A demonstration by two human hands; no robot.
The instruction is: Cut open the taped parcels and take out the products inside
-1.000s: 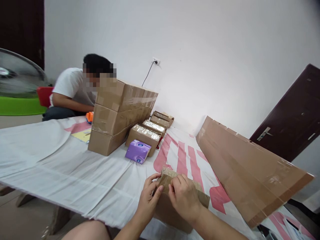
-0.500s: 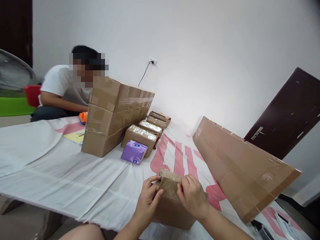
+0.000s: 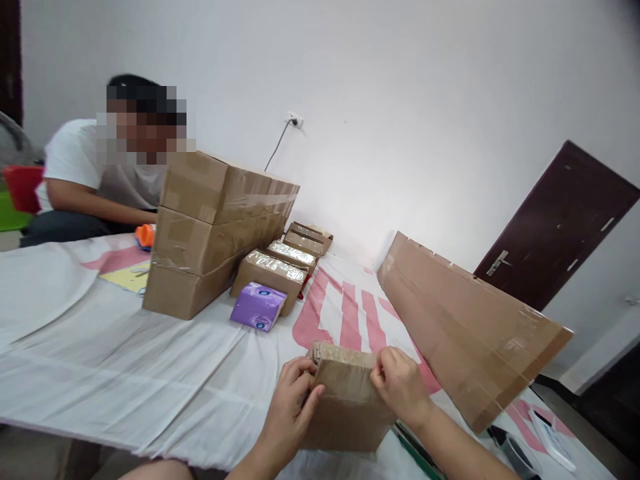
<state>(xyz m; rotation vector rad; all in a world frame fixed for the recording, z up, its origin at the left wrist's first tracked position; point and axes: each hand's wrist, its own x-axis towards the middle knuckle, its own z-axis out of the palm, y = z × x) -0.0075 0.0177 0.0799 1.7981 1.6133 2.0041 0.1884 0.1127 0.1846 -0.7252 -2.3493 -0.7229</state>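
Observation:
A small brown cardboard box (image 3: 345, 407) stands upright close in front of me on the cloth-covered table. My left hand (image 3: 295, 400) grips its left upper edge, thumb on the near face and fingers round the side. At the top right corner of the box, my right hand (image 3: 403, 385) is closed in a pinch on the edge. Its fingertips are partly hidden, so I cannot tell whether tape lies between them. Beyond the box lies a purple packet (image 3: 259, 307) printed with blue round marks, leaning against a row of taped boxes (image 3: 273, 267).
Stacked cardboard boxes (image 3: 187, 243) rise at the left, with a person in a white shirt (image 3: 75, 153) behind them. A long cardboard panel (image 3: 460, 327) stands along the right. A tape roll (image 3: 520, 453) and a green-edged object (image 3: 417, 453) lie at the lower right.
My right hand has slid rightward along the top edge of the box to its corner. My left hand keeps its grip. The view has turned slightly right, and the green-edged object now shows.

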